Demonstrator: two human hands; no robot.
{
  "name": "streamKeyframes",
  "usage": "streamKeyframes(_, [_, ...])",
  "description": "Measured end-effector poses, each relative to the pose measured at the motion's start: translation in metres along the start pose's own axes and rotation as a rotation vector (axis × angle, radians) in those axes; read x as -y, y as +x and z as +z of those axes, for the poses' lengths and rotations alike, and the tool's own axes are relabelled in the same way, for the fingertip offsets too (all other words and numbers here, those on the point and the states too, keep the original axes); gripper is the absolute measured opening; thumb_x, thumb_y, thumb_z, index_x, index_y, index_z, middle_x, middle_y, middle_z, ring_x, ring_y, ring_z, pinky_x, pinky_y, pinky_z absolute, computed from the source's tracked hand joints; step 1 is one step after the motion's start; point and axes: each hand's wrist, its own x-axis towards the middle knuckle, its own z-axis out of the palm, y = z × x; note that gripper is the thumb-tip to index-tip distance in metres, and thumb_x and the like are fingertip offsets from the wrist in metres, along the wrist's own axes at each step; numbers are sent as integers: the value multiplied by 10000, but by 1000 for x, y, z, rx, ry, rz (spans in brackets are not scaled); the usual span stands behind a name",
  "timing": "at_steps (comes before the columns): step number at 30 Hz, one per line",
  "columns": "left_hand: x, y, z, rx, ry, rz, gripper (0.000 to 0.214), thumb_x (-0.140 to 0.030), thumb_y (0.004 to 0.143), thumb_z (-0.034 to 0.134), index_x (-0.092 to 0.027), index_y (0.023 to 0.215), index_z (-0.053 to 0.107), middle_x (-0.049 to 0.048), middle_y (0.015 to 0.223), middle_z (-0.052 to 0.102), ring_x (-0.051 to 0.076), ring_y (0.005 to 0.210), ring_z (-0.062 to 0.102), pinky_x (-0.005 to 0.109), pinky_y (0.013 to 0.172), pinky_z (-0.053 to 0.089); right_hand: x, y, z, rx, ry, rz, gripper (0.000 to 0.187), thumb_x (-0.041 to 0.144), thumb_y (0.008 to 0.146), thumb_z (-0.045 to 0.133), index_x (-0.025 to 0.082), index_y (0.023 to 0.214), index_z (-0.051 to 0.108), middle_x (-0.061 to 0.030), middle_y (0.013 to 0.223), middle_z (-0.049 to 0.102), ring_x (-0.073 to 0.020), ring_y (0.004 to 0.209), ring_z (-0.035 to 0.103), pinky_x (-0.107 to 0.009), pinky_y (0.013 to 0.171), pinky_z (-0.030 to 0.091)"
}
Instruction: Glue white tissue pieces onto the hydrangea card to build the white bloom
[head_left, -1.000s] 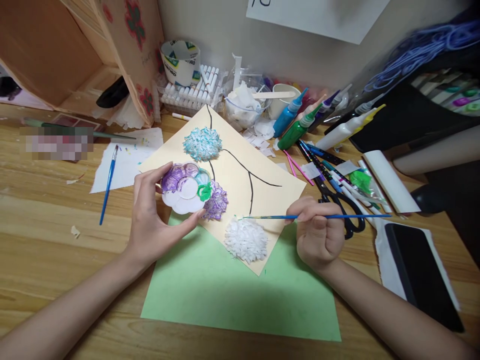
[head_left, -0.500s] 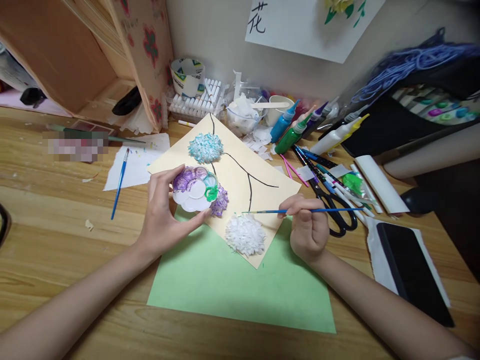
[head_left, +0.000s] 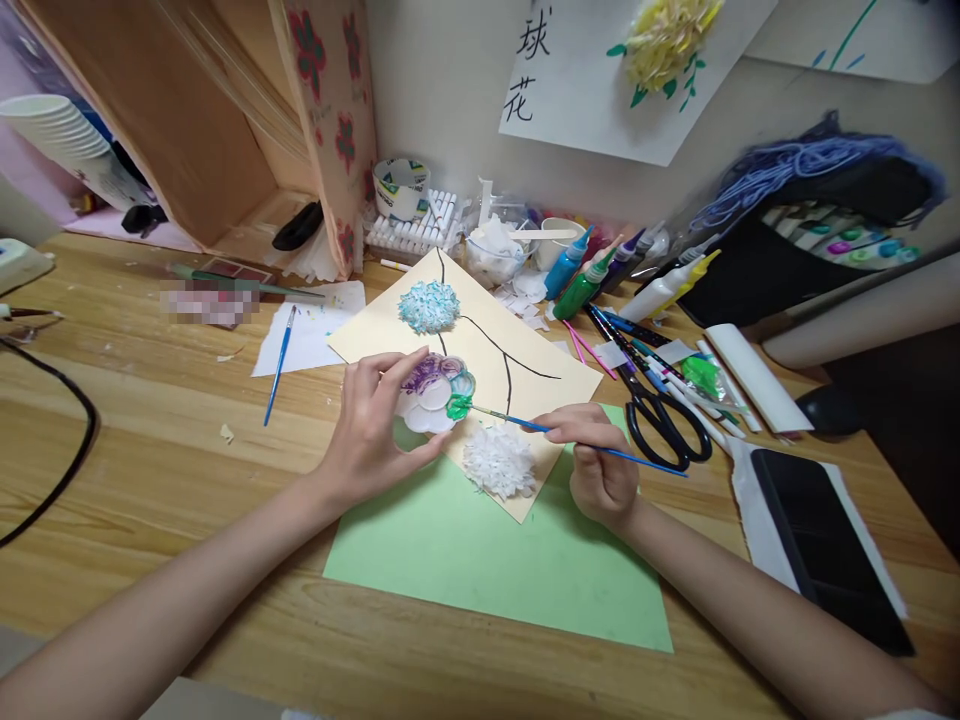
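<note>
My left hand [head_left: 382, 425] grips a flower-shaped paint palette [head_left: 429, 396] by its rim, with purple, teal and green paint in its wells. Between the fingers of my right hand [head_left: 600, 460] is a thin blue paintbrush [head_left: 574, 438], its tip at the green paint. Under both hands lies a cream sheet [head_left: 480, 350] with black stem lines drawn on it. A blue-tinted paper flower [head_left: 429, 306] sits on its upper part and a white paper flower [head_left: 500, 461] near its lower corner. The palette hides the purple flower.
Beneath the cream sheet is a green sheet [head_left: 502, 560]. Black scissors [head_left: 664, 425] and several pens lie to the right, near a black phone-like slab [head_left: 817, 540]. Paint bottles [head_left: 576, 285] stand at the back. A second brush [head_left: 280, 365] rests on white paper at left.
The brush tip has moved from above the white flower leftward to the green paint in the palette. The camera view has shifted, showing more of the wall and the left side.
</note>
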Motion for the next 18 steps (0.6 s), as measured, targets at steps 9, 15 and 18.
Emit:
streamKeyframes(9, [0, 1, 0, -13, 15, -13, 757, -344, 695, 686, -222, 1342, 312, 116, 1156, 452, 266, 1091, 432, 437, 920, 390, 3, -1, 3, -62, 24, 8, 204, 246, 920, 380, 232, 951, 581, -54, 835, 670, -205, 779, 619, -356, 626, 467])
streamKeyframes(15, [4, 3, -1, -26, 19, -40, 766, -353, 676, 698, -232, 1330, 319, 108, 1137, 454, 266, 1078, 431, 458, 912, 394, 7, 9, 7, -400, 349, 488, 133, 267, 921, 421, 224, 857, 529, -17, 778, 565, -131, 647, 557, -259, 530, 407])
streamKeyframes(18, [6, 4, -1, -38, 33, -69, 762, -346, 666, 702, -233, 1323, 333, 105, 1143, 459, 270, 1081, 431, 459, 915, 394, 2, 12, 4, -454, 351, 578, 139, 312, 908, 460, 216, 822, 510, 3, 725, 538, -109, 602, 519, -234, 509, 373])
